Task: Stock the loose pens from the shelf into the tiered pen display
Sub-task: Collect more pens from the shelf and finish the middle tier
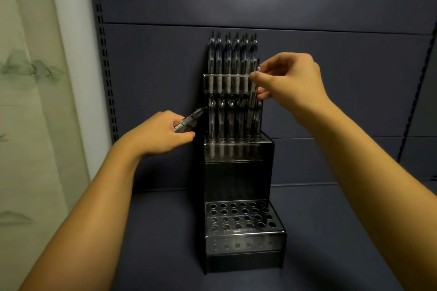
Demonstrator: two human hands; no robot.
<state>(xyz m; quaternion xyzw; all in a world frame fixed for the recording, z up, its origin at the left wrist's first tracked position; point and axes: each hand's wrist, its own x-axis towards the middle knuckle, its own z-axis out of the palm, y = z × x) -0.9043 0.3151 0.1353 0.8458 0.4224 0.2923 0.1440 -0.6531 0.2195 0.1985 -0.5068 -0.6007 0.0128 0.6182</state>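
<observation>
- Two pens are in my hands: my right hand [289,80] pinches a clear pen [253,92] upright between thumb and fingertips, at 12 o'clock above the middle tier's right end.
- My left hand [163,133] curls round a second pen [190,118], tip aimed toward 2 o'clock, just beside the tiered pen display [238,172].
- I see its top tier and middle tier packed with upright pens.
- The bottom tier [241,217], at 6 o'clock, shows only open holes.

The black tiered pen display [238,177] stands upright: top tiers hold clear pens [230,59], lowest tier [241,217] has open holes.
</observation>
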